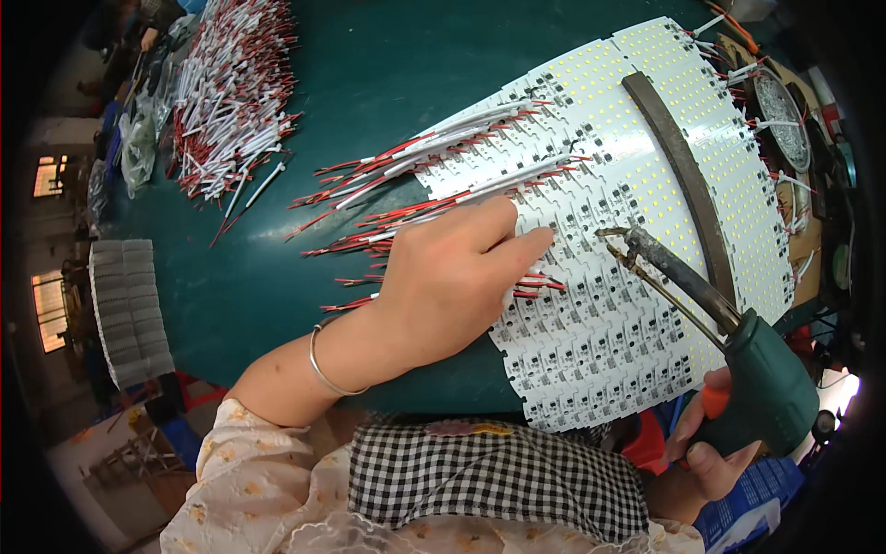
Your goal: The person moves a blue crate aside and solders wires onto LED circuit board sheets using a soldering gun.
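My left hand (452, 277), a bangle on its wrist, is closed over a few red-and-white wires (544, 285) above the LED circuit boards (591, 342). Wire ends stick out on both sides of the hand; its fingertips partly hide what they pinch. At the lower right my right hand (715, 462) grips a green soldering gun (766, 383). The gun's metal tip points up and left over the boards, a short way right of my left fingers. More wire bundles (461, 138) lie across the boards' left edge, beyond my left hand.
A dark curved bar (678, 166) lies across the boards. A large heap of red-and-white wires (231, 92) is at the far left of the green table (388, 55). Nearer stands a grey ribbed block (132, 309). An oval dish (783, 120) sits at the right.
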A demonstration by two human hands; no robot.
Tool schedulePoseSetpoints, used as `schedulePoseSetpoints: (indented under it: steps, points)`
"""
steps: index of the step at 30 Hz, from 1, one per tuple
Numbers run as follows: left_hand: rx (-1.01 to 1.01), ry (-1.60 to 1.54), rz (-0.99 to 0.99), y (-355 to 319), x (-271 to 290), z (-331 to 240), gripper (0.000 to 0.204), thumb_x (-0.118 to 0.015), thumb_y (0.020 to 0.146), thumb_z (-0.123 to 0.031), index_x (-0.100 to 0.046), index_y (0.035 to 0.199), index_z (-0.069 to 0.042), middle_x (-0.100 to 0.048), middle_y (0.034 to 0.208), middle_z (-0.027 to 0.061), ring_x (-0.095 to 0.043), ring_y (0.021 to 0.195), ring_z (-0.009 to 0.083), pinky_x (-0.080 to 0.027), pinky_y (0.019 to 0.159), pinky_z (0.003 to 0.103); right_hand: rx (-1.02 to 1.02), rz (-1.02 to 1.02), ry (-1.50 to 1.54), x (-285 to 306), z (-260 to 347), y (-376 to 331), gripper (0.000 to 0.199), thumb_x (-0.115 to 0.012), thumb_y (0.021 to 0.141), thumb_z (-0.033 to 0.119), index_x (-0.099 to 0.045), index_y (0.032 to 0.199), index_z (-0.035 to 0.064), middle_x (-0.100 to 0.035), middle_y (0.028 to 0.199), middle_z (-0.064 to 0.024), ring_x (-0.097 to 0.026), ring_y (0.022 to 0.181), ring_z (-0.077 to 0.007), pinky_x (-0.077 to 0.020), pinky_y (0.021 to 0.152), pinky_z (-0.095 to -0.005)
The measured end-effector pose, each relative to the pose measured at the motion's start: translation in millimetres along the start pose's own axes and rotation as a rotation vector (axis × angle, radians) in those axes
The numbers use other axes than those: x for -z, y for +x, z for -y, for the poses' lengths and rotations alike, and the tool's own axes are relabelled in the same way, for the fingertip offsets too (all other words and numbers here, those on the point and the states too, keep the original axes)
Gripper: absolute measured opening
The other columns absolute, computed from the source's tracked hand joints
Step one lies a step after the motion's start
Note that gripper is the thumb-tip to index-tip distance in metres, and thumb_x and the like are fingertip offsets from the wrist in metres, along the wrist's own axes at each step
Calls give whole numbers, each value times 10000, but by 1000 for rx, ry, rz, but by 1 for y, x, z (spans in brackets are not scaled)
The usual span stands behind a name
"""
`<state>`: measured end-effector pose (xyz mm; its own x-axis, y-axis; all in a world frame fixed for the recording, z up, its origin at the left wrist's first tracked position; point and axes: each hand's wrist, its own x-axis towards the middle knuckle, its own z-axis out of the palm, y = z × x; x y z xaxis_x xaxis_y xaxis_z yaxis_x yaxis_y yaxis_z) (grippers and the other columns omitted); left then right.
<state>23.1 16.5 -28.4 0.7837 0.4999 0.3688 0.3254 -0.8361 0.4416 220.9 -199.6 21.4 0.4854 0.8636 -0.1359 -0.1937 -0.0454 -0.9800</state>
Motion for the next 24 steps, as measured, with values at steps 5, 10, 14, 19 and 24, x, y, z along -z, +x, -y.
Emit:
schedulePoseSetpoints:
  steps: [5,10,14,19,24]
  points:
    - [-19,6,-16,-2,1,1,500,-623,466,50,-666,946,-84,-487,636,27,-510,525,174,-383,432,288,-13,0,20,-3,-3,1,682,-720,695,157,-337,1153,-174,-531,630,-139,-499,404,-141,-429,351,-212]
    - [-27,17,22,-3,2,2,473,-631,472,12,-661,933,-90,-473,639,28,-493,511,172,-363,418,294,-45,10,3,-5,-5,0,669,-715,693,145,-345,1146,-180,-537,662,-153,-501,409,-144,-428,348,-213]
    - [-16,22,22,-4,2,0,475,-637,476,5,-655,942,-88,-460,644,23,-489,509,167,-363,417,291,-40,9,-43,-6,-6,1,671,-715,687,136,-349,1158,-173,-543,716,-168,-501,411,-148,-430,353,-213]
    - [-11,20,36,-3,2,0,469,-643,481,4,-652,940,-91,-453,657,18,-484,507,165,-361,414,283,-154,-8,-126,-13,-4,0,667,-715,690,139,-362,1175,-152,-541,739,-173,-502,416,-144,-429,357,-213]
    - [-28,-36,33,-3,1,4,468,-643,486,8,-652,944,-90,-456,662,20,-488,514,164,-367,418,284,-41,-42,-86,-19,-13,2,645,-703,702,124,-364,1180,-146,-528,742,-172,-501,439,-146,-426,360,-206]
